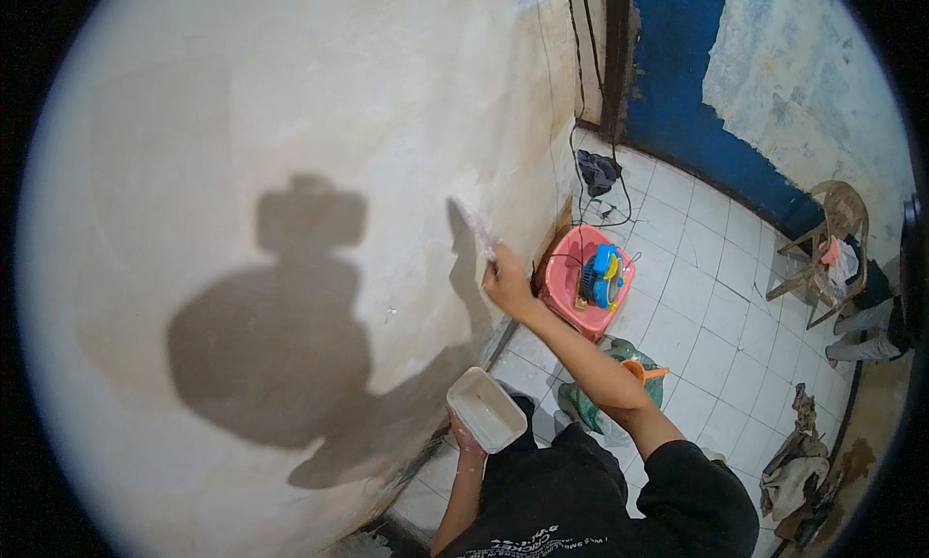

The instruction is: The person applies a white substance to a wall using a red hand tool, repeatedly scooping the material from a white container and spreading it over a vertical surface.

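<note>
At the left wall [406,103], my right hand [510,285] is closed round a thin, white-smeared flat tool [477,231]. The tool's exact kind is blurred; its tip points up and left, close to the patchy, off-white surface. Lower down, my left hand [466,434] grips a white rectangular plastic tub [487,411] by its side, in front of my body and near the wall. The tub's open top faces me, with whitish residue inside. Pale smears mark my left hand and wrist.
A pink basin [559,279] holding a blue fan-like device [604,275] stands by the wall, with cables near it. An orange scoop [643,371] lies on a green bag [624,353]. Farther right are a chair [838,214], a person's legs [868,329] and crumpled cloths [795,476].
</note>
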The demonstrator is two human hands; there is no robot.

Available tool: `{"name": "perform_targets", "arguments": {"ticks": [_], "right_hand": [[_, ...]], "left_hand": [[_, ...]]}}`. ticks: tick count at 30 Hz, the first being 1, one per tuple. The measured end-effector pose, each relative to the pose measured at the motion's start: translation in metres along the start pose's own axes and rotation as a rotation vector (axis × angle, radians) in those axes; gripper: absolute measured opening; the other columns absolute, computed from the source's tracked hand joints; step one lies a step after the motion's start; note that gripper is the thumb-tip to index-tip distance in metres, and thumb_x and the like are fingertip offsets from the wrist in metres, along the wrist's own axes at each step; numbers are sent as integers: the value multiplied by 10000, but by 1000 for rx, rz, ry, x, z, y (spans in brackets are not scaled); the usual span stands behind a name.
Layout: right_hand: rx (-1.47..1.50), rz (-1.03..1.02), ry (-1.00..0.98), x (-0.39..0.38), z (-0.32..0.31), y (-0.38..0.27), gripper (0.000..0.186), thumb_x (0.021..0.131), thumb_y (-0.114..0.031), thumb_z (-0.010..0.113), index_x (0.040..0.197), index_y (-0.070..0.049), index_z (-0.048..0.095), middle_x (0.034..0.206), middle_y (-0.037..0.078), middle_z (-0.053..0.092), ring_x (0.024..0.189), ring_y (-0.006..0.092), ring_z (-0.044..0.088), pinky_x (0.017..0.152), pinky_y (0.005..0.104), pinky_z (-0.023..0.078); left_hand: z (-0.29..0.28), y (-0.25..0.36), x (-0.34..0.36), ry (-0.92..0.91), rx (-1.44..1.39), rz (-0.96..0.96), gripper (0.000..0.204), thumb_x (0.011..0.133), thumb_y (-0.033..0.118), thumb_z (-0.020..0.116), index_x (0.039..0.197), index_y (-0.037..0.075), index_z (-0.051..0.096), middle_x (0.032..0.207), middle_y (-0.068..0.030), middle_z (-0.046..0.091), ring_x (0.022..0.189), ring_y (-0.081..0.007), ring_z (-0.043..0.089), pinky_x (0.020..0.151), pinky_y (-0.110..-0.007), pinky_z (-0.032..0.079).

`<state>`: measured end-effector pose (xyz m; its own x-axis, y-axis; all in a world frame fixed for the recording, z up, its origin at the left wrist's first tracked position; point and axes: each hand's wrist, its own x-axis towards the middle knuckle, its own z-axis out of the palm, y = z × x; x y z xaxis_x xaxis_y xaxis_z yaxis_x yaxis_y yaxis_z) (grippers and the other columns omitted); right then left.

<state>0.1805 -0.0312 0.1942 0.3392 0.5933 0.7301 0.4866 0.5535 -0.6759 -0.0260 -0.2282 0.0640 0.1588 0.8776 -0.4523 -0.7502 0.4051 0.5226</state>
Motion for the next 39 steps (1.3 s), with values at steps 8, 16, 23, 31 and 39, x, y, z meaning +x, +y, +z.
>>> {"name": "perform_targets", "arguments": {"ticks": [8, 16, 23, 31, 39], "right_hand": [[-133, 216, 146, 82, 15, 65, 262, 663, 60, 471, 923, 63, 502, 792, 274, 539, 759, 447, 528, 660, 489, 410], [156, 379, 1, -46, 18, -40, 268, 699, 39, 461, 963, 53, 506, 827, 261, 529, 788, 429, 526, 708, 465, 414], [-133, 441, 263, 56, -9, 99, 201, 723, 15, 470, 907, 57, 535, 756, 249, 557, 723, 408, 548, 645, 441, 419], [-100, 326, 129, 9, 50, 38, 196, 714, 25, 462, 895, 64, 529, 772, 264, 549, 709, 426, 543, 603, 461, 408], [-137, 430, 117, 14, 2, 41, 244, 739, 33, 453, 969, 59, 530, 660, 216, 515, 566, 307, 519, 529, 390, 393]], "left_hand": [[15, -12, -2, 100, 95, 47, 571, 877, 561, 349, 1250, 137, 430, 1158, -84, 522, 1041, -277, 522, 890, -434, 455], [-5, 8, -14, 133, 46, 64, 563, 882, 556, 338, 1252, 142, 428, 1169, -85, 515, 1053, -281, 515, 893, -433, 453], [-13, 7, -20, 145, 9, 92, 581, 896, 546, 334, 1264, 105, 422, 1233, -95, 487, 1101, -280, 493, 926, -399, 429], [-12, 10, -28, 168, 86, 143, 584, 892, 551, 341, 1269, 111, 414, 1239, -97, 481, 1105, -281, 490, 924, -404, 431], [-23, 14, -20, 158, -31, 79, 595, 889, 560, 328, 1285, 122, 399, 1261, -105, 461, 1121, -293, 479, 940, -428, 418]]}}
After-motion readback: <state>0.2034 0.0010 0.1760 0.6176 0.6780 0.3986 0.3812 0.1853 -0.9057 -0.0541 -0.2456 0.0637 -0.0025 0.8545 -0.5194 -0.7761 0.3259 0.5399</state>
